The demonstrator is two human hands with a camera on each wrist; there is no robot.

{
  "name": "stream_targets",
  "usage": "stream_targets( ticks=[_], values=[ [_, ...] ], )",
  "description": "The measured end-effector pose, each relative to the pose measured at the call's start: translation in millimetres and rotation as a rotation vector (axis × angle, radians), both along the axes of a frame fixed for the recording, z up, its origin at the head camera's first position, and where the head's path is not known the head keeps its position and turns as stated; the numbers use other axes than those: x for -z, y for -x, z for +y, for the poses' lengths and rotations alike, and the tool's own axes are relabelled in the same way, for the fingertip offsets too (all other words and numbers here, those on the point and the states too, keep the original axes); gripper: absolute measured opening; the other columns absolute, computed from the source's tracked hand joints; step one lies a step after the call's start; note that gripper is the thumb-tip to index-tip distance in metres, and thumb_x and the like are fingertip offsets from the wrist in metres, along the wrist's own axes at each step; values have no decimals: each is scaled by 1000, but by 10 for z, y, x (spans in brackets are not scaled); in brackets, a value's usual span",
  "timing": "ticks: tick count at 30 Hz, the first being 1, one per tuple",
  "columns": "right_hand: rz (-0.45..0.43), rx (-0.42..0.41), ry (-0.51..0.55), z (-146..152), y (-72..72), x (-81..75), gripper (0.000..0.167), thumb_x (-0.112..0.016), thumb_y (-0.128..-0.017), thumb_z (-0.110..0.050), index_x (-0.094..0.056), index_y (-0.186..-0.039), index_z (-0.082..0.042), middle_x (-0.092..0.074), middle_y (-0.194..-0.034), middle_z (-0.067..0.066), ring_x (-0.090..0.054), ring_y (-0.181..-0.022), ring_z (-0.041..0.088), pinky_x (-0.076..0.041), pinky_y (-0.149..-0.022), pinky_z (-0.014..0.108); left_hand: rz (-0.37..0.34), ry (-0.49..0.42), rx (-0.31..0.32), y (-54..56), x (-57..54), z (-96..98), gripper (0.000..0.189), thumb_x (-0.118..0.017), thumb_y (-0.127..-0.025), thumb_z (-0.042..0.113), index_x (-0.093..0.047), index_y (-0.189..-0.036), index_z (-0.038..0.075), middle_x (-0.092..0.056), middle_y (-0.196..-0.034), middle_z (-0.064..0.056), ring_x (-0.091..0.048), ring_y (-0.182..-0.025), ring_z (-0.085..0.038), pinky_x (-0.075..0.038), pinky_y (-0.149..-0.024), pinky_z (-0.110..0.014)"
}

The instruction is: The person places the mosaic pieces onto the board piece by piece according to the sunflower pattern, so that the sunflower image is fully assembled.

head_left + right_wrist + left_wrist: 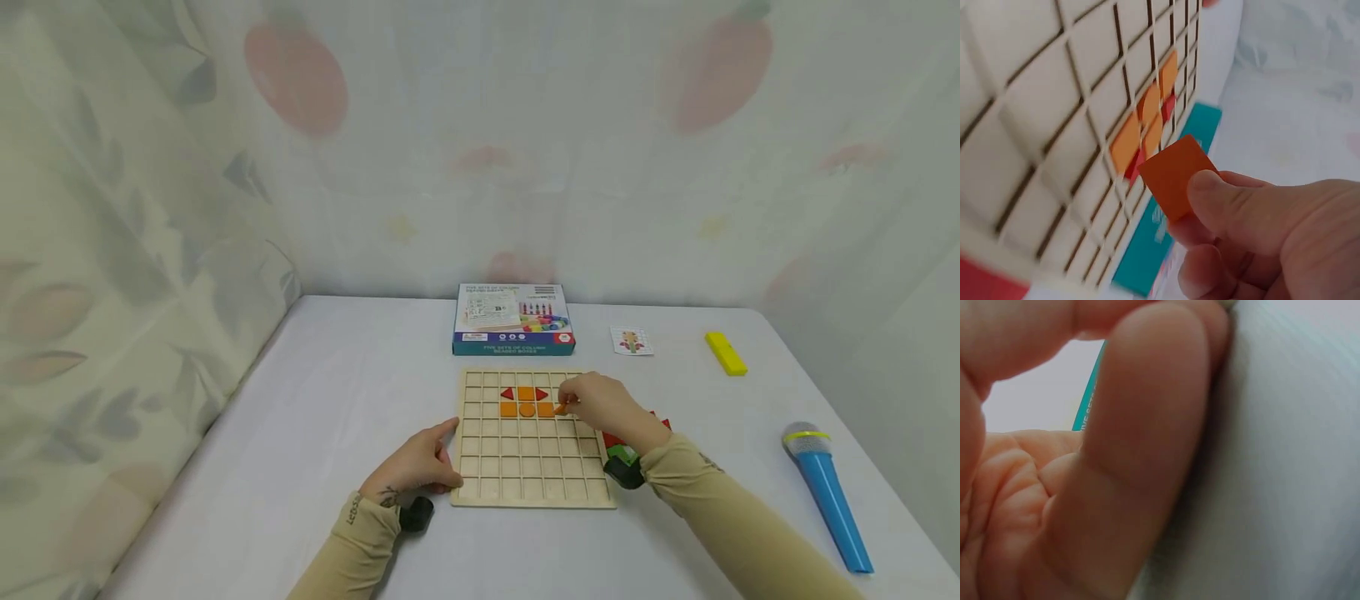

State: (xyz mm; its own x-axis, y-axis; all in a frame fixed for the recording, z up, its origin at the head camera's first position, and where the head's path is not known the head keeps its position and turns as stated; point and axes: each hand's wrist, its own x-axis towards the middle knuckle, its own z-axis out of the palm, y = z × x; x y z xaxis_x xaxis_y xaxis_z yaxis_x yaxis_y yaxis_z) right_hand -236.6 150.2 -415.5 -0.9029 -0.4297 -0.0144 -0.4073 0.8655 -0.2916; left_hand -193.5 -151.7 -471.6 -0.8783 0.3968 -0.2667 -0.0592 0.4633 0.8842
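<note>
A wooden grid board (528,467) lies on the white table. My right hand (603,408) pinches an orange square tile (1172,172) between thumb and fingers, over the board's upper right part. Set in the grid is an orange square (526,392) flanked by a red triangle (507,393) on each side. Below it, an orange circle (527,409) sits between two more orange squares. My left hand (416,461) touches the board's left edge, thumb and forefinger spread apart along it.
Behind the board lies a game box (513,321), with a small picture card (632,341) to its right. Red pieces (611,439) and a green piece (622,454) show under my right wrist. Farther right are a yellow block (726,354) and a blue toy microphone (832,500).
</note>
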Motion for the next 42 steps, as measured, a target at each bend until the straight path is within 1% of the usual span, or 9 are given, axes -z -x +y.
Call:
stream_targets(
  ticks=[4, 8, 12, 15, 19, 25, 32, 38, 42],
  values=[
    [-4, -45, -26, -217, 30, 74, 5, -68, -83, -14, -69, -85, -17, -67, -85, -5, -57, -76, 13, -49, -68, 33, 2, -5, 3, 6, 1, -1, 99, -77, -64, -1, -22, -146, 1, -55, -63, -4, -53, -49, -11, -47, -48, -26],
    [-21, -91, -47, -377, 56, 131, 4, -68, -83, -16, -69, -86, -18, -66, -84, -6, -55, -75, 12, -49, -70, 32, -14, -13, -10, -1, -13, 5, 100, -77, -63, -2, -22, -146, 2, -55, -63, -4, -53, -49, -12, -47, -48, -25],
    [-30, -133, -73, -471, 71, 158, 4, -67, -84, -16, -70, -86, -18, -65, -83, -6, -54, -72, 11, -48, -68, 31, -20, -20, -11, -16, -22, 16, 100, -77, -63, -2, -22, -146, 2, -55, -63, -4, -53, -49, -12, -46, -48, -25],
    [-27, -151, -92, -505, 75, 176, 5, -67, -84, -15, -71, -86, -18, -66, -84, -6, -56, -73, 11, -49, -69, 31, -12, -17, -8, -18, -16, 22, 100, -77, -63, -2, -22, -146, 2, -55, -63, -5, -53, -49, -12, -46, -48, -25],
    [-14, -159, -91, -530, 69, 193, 7, -66, -84, -13, -72, -87, -17, -67, -85, -5, -58, -76, 12, -50, -70, 31, -15, -28, -18, -14, 6, 24, 101, -77, -62, -3, -23, -146, 3, -54, -63, -5, -52, -49, -12, -45, -47, -25],
    [33, -153, -99, -546, 67, 210, 6, -66, -83, -12, -69, -81, -17, -65, -79, -5, -54, -70, 12, -48, -62, 30, -24, -51, -41, -15, 11, 34, 101, -77, -61, -4, -23, -147, 4, -53, -63, -5, -52, -49, -13, -44, -46, -25],
    [80, -161, -105, -546, 77, 283, 8, -68, -82, -14, -67, -75, -18, -64, -75, -6, -55, -70, 10, -49, -63, 29, -25, -44, -31, -8, 18, 27, 101, -77, -62, -4, -23, -146, 4, -52, -63, -4, -51, -48, -13, -44, -46, -25],
    [83, -152, -105, -553, 73, 321, 7, -68, -82, -14, -69, -76, -18, -65, -77, -6, -58, -73, 12, -51, -66, 31, -27, -47, -15, 1, 17, 14, 101, -77, -62, -4, -22, -146, 3, -53, -62, -4, -51, -48, -12, -45, -47, -25],
    [63, -144, -103, -553, 70, 324, 6, -68, -81, -14, -70, -77, -19, -65, -79, -6, -58, -75, 13, -51, -67, 33, -35, -55, -17, 0, 13, 13, 101, -77, -62, -4, -21, -147, 4, -53, -62, -4, -51, -48, -12, -44, -46, -25]
  ],
)
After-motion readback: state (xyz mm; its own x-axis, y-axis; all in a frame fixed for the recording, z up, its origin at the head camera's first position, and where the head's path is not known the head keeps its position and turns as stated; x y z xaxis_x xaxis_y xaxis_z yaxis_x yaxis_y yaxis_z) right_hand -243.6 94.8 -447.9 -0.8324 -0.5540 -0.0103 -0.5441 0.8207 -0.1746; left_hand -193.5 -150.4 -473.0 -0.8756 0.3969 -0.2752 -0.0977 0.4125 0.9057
